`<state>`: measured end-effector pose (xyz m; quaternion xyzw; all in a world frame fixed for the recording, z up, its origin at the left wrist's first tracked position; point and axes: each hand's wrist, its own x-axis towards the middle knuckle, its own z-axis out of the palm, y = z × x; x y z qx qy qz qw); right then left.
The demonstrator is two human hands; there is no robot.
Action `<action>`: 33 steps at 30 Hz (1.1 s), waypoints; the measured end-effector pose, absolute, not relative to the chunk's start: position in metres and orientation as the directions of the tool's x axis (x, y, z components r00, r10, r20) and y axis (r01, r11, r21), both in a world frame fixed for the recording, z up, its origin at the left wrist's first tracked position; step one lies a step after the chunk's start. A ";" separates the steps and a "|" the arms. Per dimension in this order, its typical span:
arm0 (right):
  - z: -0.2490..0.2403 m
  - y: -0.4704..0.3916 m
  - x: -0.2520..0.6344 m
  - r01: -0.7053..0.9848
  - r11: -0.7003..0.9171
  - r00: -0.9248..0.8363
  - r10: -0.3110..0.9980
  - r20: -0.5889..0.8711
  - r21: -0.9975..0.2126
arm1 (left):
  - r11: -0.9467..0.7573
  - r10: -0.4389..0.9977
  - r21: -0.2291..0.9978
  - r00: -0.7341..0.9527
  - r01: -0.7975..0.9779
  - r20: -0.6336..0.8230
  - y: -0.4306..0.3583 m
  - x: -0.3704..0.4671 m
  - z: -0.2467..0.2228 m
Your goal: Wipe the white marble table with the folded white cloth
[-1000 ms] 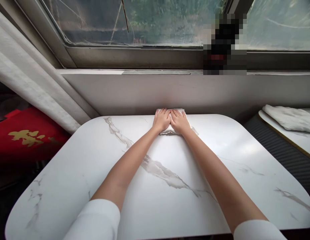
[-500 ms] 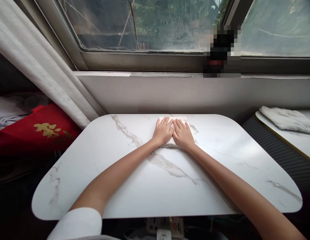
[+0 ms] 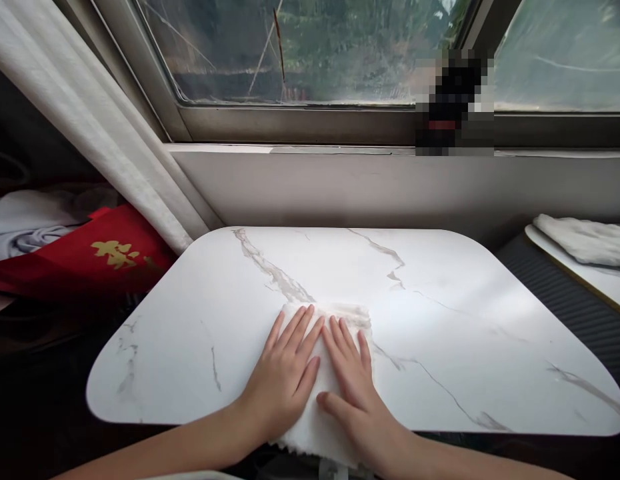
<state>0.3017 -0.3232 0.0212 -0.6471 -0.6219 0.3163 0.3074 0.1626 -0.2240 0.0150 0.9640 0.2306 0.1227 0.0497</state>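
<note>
A white cloth [image 3: 324, 427] lies spread near the front edge of a white marble-patterned table [image 3: 165, 320], its near end hanging over the edge. My left hand [image 3: 285, 373] rests flat on the cloth's left part, fingers stretched forward. On the right part lies my right hand [image 3: 353, 380], also flat, with its thumb out to the left. Both hands press the cloth from above, and the fingertips of the two nearly meet. Neither hand is closed around anything.
Behind the table is a wall below a window [image 3: 315, 60]. A pale curtain [image 3: 100, 113] and a red bag [image 3: 115, 253] with gold print are at the left. A folded white cloth [image 3: 585, 240] sits on another surface at the right. One area by the window is pixelated.
Both hands have come back from the far edge of the table to its near edge, bringing the cloth with them. The cloth's front now reaches past the edge. The view has shifted slightly.
</note>
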 end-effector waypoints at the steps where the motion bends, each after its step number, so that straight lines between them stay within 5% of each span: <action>1: 0.025 -0.320 0.299 0.604 -0.040 -0.004 0.999 -0.053 -0.796 | -0.886 0.462 0.145 0.862 0.440 0.208 -0.223 0.158 0.015; 5: 0.034 -0.285 0.301 0.686 -0.037 -0.063 0.992 -0.111 -0.727 | -0.853 0.522 0.139 0.828 0.503 0.206 -0.200 0.159 0.011; 14: 0.013 -0.134 0.347 0.940 0.049 0.008 0.986 0.164 -0.338 | -0.729 0.684 0.163 0.702 0.664 0.199 -0.064 0.228 0.006; 24: 0.007 -0.048 0.376 0.928 -0.145 0.248 0.928 0.277 -0.342 | -0.720 0.693 0.173 0.686 0.672 0.221 0.021 0.275 0.008; 33: 0.009 -0.068 0.357 0.945 -0.115 0.175 0.969 0.175 -0.307 | -0.687 0.724 0.147 0.654 0.711 0.219 -0.010 0.248 0.008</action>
